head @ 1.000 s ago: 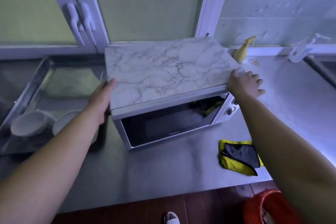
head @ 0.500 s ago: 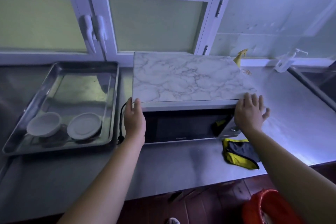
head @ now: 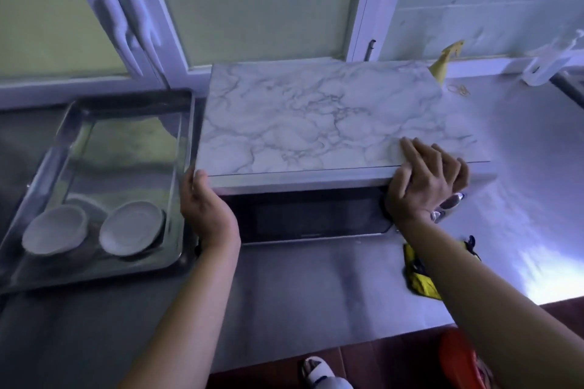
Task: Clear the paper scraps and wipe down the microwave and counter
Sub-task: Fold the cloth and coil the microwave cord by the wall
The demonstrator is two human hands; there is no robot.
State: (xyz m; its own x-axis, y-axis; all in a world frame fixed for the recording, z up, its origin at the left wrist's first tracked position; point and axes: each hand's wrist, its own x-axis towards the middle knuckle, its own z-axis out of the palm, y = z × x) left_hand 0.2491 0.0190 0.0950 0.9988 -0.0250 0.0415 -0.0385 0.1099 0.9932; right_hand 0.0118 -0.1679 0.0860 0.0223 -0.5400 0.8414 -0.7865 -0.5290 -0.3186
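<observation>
I've swung the microwave square to the table edge; my left hand clasps its corner, my right hand lies open on top, holding nothing. Wiping comes next, I'd judge.

You see a boxy silver microwave with a white-and-grey marble-patterned top standing upright on the brushed steel counter, its back close to the wall and its dark glass door shut. Just right of its front corner, a crumpled yellow and dark grey cleaning cloth lies flat on that counter, partly hidden from you by a forearm.
</observation>
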